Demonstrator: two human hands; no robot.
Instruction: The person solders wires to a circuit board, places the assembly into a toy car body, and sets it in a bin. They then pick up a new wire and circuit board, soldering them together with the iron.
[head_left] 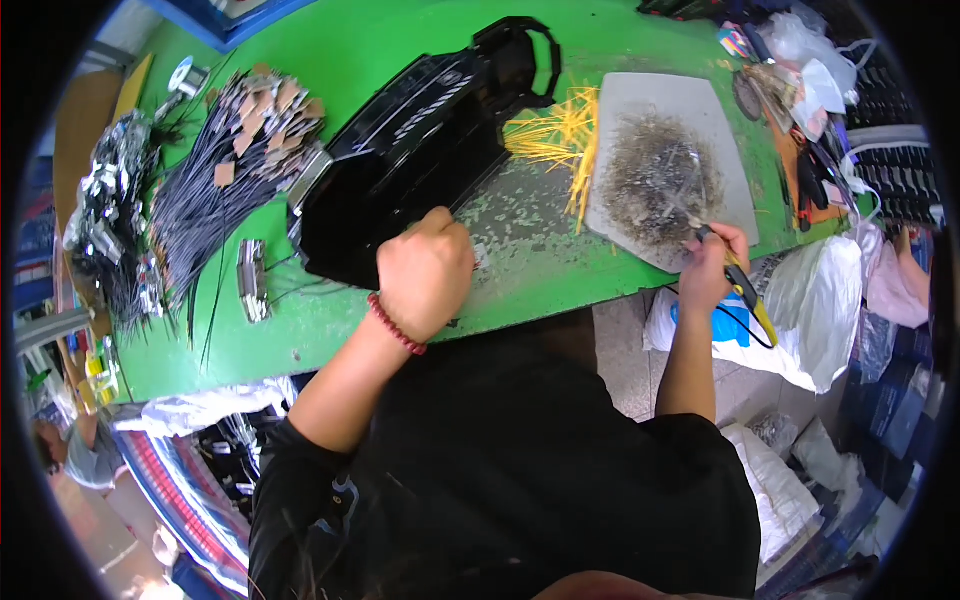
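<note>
My left hand (428, 268), with a red bead bracelet at the wrist, is closed on the near edge of a large black plastic housing (405, 165); its fingertips are hidden. The housing lies tilted across the green table, its looped end pointing far right. In my right hand (712, 262) is a soldering iron (750, 292) with a black and yellow handle and a black cord. Its front end is over the near right part of a grey slab (625, 100) covered with dark scorch marks. Yellow wires (555, 130) lie between housing and slab.
At the left are bundled dark wires (205, 200) with brown square tabs, shiny metallic parts (105, 195) and a solder spool (187, 78). A small metal part (253, 280) sits near the front edge. Hand tools (808, 185) and plastic bags (800, 60) crowd the right side.
</note>
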